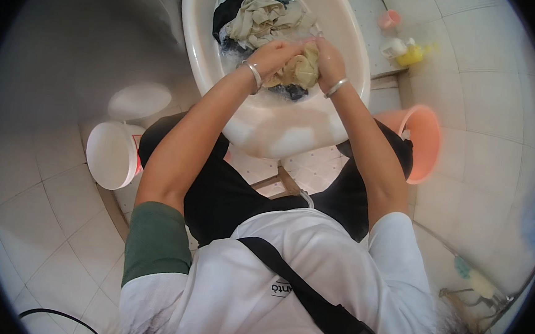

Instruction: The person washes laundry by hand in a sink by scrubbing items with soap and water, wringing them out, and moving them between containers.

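A beige garment [302, 69] is bunched between my two hands over a white basin [270, 129] with some sudsy water in it. My left hand [276, 55] is closed on the cloth from the left. My right hand [330, 63] grips it from the right, and the hands come close together at its upper edge. More pale beige cloth [262, 21] lies heaped beyond my left hand. Dark clothes [228, 12] rest against the basin's far left inside wall, and a dark piece [296, 93] shows below the held cloth. A bangle circles each wrist.
To the left stands a white bucket [107, 154]; a salmon-pink bucket [427, 144] stands to the right by my knee. A small pink cup [389, 19], a white bottle [395, 48] and a yellow container [410, 55] sit at the far right beside the tiled wall [484, 89].
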